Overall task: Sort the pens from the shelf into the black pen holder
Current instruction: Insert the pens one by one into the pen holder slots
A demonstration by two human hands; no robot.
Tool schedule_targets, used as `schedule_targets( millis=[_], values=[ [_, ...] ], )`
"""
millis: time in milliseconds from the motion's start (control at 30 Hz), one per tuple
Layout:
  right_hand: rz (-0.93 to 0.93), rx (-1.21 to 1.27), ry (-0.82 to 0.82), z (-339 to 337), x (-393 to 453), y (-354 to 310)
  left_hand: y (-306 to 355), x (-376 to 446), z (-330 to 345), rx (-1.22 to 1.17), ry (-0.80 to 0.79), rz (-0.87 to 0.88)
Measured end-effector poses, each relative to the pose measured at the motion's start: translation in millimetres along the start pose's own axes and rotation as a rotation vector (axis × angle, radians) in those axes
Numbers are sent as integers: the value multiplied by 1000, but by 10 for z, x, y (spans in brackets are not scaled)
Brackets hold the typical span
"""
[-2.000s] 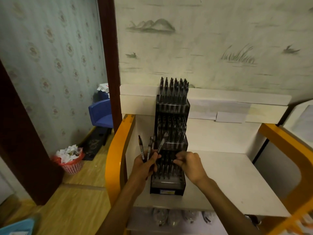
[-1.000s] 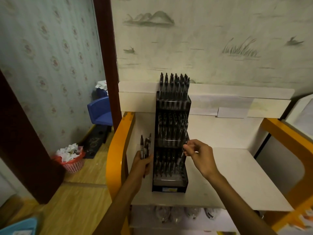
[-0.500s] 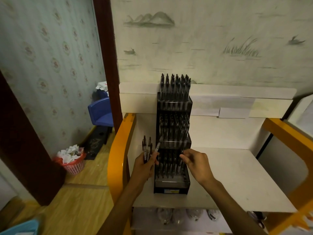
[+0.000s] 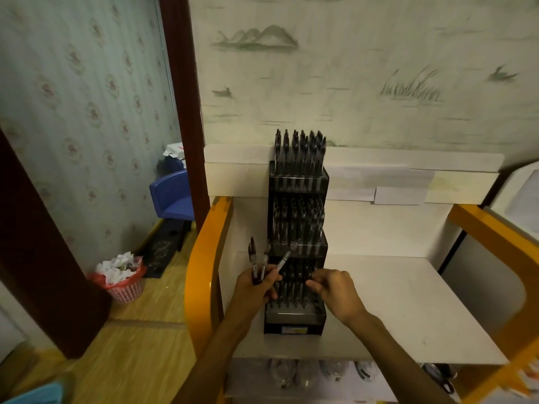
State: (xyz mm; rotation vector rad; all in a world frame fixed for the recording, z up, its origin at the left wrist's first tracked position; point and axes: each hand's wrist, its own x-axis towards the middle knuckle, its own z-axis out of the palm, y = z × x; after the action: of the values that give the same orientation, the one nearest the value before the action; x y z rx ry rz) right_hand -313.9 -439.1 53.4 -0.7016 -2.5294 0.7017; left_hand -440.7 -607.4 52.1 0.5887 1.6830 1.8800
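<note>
A tall black pen holder [image 4: 296,316] of stepped plastic tiers is stood upright on a smooth white shelf [image 4: 408,301], against its pale back panel. Every tier is seen to be packed with slim dark pens standing upright, the top row [image 4: 300,150] jutting above the holder's rim. The shelf is framed by glossy orange rails [image 4: 201,272], rounded at the corners.

The left hand [image 4: 255,287] is held just beside the holder's left edge, at the height of the lowest tier. Its fingers are curled round a small bundle of loose pens [image 4: 264,262]: two are kept nearly upright, and a third, with a lighter barrel, is tilted to the right so that its tip lies across the front of the middle tier.

The right hand [image 4: 335,290] is raised in front of the lowest tier, forearm stretched up from the lower right. Its fingers [image 4: 313,284] are bent and drawn together at the pens standing there; a pinch on one pen seems likely, though that cannot be told for certain in the dim, blurred view.

To the left, patterned wallpaper, a wooden floor, a blue chair [image 4: 172,196] and a red mesh basket [image 4: 122,282] of crumpled paper are seen.
</note>
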Motion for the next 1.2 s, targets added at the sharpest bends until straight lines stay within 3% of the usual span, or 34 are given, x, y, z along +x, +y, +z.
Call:
schedule_targets(
  millis=[133, 200, 333, 500, 767, 1000, 1200],
  values=[
    [18, 83, 95, -100, 9, -36, 4, 3, 59, 33, 15, 14],
    [58, 276, 135, -172, 13, -110, -1, 6, 81, 48, 20, 28],
    [160, 855, 30, -315, 2, -354, -15, 8, 152, 50, 70, 42],
    [211, 1075, 16, -370, -8, -492, -25, 13, 243, 44, 80, 73],
    [238, 1160, 63, -275, -2, -452, -1, 13, 297, 161, 42, 131],
    [241, 1144, 160, -373, 67, -338, 4, -8, 223, 130, 9, 50],
    [228, 775, 272, -426, 87, -81, 28, -25, 23, 20, -31, -32]
  ],
)
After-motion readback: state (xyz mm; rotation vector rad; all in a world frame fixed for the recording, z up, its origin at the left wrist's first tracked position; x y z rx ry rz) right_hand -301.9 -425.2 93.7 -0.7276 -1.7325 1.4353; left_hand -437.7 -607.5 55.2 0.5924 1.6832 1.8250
